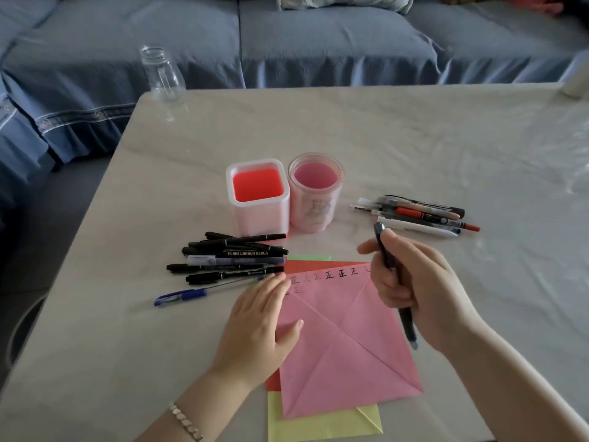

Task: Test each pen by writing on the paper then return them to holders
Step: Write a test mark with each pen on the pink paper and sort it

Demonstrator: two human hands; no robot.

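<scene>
right hand (417, 282) grips a pen (407, 325) above pale table (414, 138) (blue sofa (318, 43) behind).

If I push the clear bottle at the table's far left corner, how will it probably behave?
The clear bottle looks empty, so it is probably light and would tip with a small push. It stands upright near the table corner, so it might fall off. Being round, it would likely roll afterwards.
</scene>
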